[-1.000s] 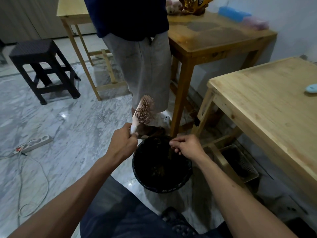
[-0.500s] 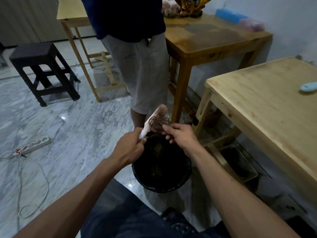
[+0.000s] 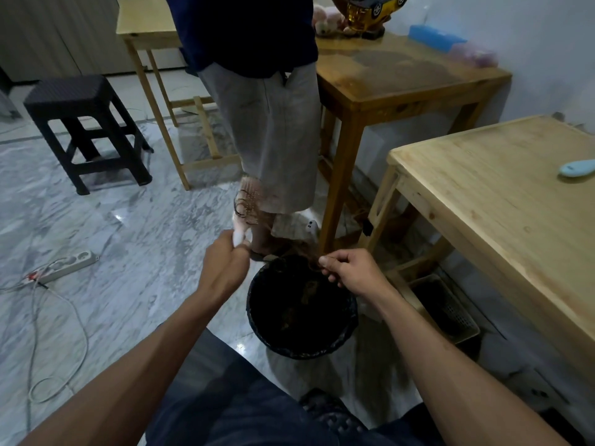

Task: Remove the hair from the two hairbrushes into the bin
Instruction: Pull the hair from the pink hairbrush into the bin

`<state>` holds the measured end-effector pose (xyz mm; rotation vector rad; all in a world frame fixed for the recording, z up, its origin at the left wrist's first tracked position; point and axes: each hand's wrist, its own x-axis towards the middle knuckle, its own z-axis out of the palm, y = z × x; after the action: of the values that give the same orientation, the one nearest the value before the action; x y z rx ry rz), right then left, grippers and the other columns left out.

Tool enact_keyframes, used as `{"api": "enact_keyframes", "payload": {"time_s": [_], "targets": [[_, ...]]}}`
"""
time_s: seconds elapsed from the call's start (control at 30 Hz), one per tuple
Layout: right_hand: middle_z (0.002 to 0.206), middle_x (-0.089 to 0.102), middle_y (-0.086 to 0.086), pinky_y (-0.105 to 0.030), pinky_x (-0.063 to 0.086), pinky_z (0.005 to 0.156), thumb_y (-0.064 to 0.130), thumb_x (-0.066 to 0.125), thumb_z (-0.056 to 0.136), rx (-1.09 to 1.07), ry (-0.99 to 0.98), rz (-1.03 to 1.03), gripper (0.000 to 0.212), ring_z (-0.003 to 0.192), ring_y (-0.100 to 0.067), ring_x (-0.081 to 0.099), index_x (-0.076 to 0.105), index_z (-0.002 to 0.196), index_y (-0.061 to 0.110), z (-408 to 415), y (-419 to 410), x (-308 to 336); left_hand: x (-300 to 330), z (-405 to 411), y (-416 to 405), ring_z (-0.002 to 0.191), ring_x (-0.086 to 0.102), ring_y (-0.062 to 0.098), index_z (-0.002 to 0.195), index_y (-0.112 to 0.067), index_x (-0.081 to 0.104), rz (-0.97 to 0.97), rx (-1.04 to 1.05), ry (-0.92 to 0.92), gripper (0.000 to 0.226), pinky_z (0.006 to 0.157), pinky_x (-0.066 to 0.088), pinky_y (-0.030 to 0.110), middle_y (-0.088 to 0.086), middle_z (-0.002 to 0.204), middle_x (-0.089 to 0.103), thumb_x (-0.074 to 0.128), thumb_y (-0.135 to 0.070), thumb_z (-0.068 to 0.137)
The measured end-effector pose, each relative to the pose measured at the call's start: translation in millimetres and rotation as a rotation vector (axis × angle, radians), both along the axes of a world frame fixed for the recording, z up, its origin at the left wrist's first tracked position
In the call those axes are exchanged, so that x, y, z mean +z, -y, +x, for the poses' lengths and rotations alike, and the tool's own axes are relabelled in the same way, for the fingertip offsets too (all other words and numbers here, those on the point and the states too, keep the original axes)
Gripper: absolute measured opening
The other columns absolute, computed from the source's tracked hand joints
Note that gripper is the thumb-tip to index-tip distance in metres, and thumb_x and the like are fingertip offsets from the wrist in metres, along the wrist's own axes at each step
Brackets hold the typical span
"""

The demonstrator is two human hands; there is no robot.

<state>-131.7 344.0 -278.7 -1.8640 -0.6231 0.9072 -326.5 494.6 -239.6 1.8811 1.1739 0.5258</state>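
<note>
My left hand grips the white handle of a pink hairbrush, held upright and blurred, with dark hair tangled in its bristles. My right hand pinches a tuft of brown hair between thumb and fingers over the far rim of the black bin. The bin stands on the marble floor between my arms, with hair lying inside it. A light blue hairbrush lies on the pale wooden table at right.
A person in grey shorts stands just beyond the bin. A darker wooden table is behind them, a black stool at left. A power strip and cables lie on the floor. A mesh basket sits under the pale table.
My right hand has pulled away from the brush bristles down to the bin rim with hair in its fingers. The left hand has swung the brush up and to the left.
</note>
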Motion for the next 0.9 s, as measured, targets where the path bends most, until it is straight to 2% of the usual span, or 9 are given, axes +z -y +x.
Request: {"api": "enact_keyframes", "payload": {"time_s": [0.13,0.2,0.27,0.33,0.4,0.5,0.6,0.7,0.9], "targets": [[0.096,0.076,-0.002,-0.019,0.054,0.059,0.023,0.067,0.099,0.021,0.026,-0.093,0.016,0.073,-0.008,0.066,0.077,0.110,0.016,5,7,-7,5,-7,-5,0.071,0.057,0.028,0.097,-0.018,0.055,0.037,-0.077,-0.035,0.008,0.062,0.045,0.042,0.003,0.077,0.058,0.050,-0.024,0.095],[0.121,0.071,-0.001,-0.024,0.059,0.066,0.019,0.067,0.098,0.096,0.044,-0.147,0.036,0.091,-0.012,0.070,0.067,0.134,0.017,4,3,-4,4,-7,1,0.065,0.051,0.018,0.103,-0.017,0.055,0.082,-0.134,-0.055,0.009,0.057,0.036,0.035,-0.003,0.075,0.055,0.050,-0.022,0.097],[0.148,0.050,0.000,-0.030,0.061,0.073,0.020,0.069,0.090,0.172,0.081,-0.215,0.066,0.117,-0.020,0.062,0.048,0.152,0.027,0,-4,5,1,-5,7,0.063,0.049,0.015,0.105,-0.017,0.055,0.126,-0.180,-0.073,0.010,0.055,0.033,0.033,-0.003,0.075,0.056,0.051,-0.021,0.097],[0.156,0.035,0.001,-0.035,0.064,0.078,0.026,0.073,0.082,0.197,0.097,-0.190,0.082,0.125,-0.022,0.054,0.039,0.157,0.034,-6,-11,17,-1,-3,11,0.063,0.050,0.016,0.106,-0.015,0.055,0.175,-0.227,-0.101,0.011,0.055,0.034,0.033,0.003,0.078,0.059,0.052,-0.021,0.097],[0.149,0.044,0.001,-0.038,0.065,0.083,0.032,0.078,0.082,0.216,0.025,-0.051,0.078,0.120,-0.017,0.059,0.045,0.153,0.032,-13,-17,26,-1,0,13,0.065,0.051,0.018,0.110,-0.014,0.054,0.224,-0.266,-0.121,0.015,0.054,0.034,0.033,0.006,0.081,0.060,0.052,-0.020,0.097],[0.119,0.070,0.013,-0.039,0.063,0.090,0.041,0.083,0.082,0.215,-0.085,0.110,0.044,0.109,-0.013,0.071,0.067,0.123,0.036,-21,-21,34,2,4,18,0.073,0.055,0.027,0.115,-0.012,0.054,0.267,-0.314,-0.134,0.020,0.061,0.041,0.038,0.010,0.087,0.063,0.052,-0.019,0.096],[0.104,0.077,0.007,-0.033,0.063,0.082,0.033,0.083,0.085,0.117,-0.077,0.179,0.017,0.103,-0.014,0.073,0.078,0.100,0.028,-25,-24,31,5,4,20,0.078,0.057,0.030,0.115,-0.013,0.054,0.287,-0.326,-0.135,0.021,0.066,0.044,0.041,0.012,0.090,0.066,0.053,-0.020,0.096],[0.104,0.078,0.000,-0.025,0.060,0.073,0.028,0.082,0.086,0.039,-0.018,0.129,0.021,0.098,-0.016,0.074,0.082,0.101,0.013,-20,-21,21,5,2,17,0.069,0.052,0.025,0.111,-0.013,0.055,0.294,-0.302,-0.125,0.017,0.058,0.035,0.036,0.007,0.081,0.061,0.053,-0.019,0.095],[0.096,0.068,0.009,-0.037,0.061,0.083,0.031,0.078,0.090,0.039,0.230,-0.087,0.012,0.089,-0.016,0.071,0.078,0.081,0.023,-5,-7,2,5,4,17,0.062,0.052,0.019,0.107,-0.011,0.056,0.236,-0.144,-0.054,0.013,0.052,0.034,0.033,0.003,0.075,0.059,0.053,-0.019,0.097]]}}
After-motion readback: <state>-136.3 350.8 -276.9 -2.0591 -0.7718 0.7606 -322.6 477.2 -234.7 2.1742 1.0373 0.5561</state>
